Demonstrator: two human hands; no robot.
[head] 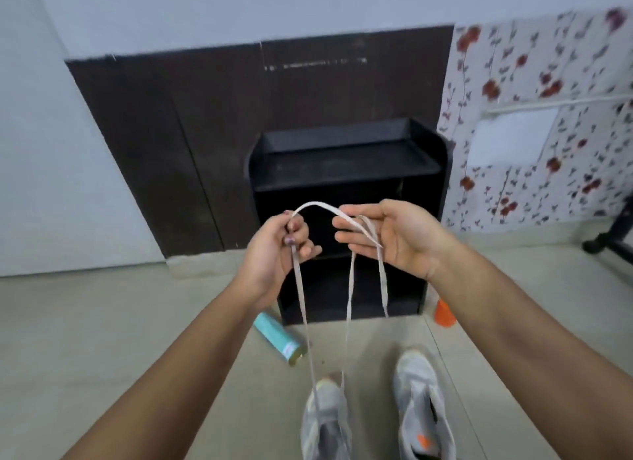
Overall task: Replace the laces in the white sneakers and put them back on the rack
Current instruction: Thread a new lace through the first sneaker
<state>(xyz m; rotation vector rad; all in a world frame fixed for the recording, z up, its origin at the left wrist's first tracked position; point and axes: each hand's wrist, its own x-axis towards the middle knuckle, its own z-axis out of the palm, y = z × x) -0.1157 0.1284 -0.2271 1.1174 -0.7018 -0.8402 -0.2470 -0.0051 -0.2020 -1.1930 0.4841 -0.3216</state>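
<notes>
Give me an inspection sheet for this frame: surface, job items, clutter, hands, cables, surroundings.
Surface: beige tiled floor.
Job's things: flat off-white shoelace held up between both hands, strands hanging toward left grey-white sneaker; right grey-white sneaker beside it; black shelved shoe rack at wall.
Clutter: teal cylindrical bottle lying left of rack; small orange object right of it.
Grippers: left hand pinches shoelace; right hand open, shoelace draped over fingers.
Cables: nothing seen.
Surroundings: dark brown wall panel, floral wallpaper, black stand foot at right edge.

Teal bottle (278, 337) lying, orange cup (444, 313) standing.
</notes>
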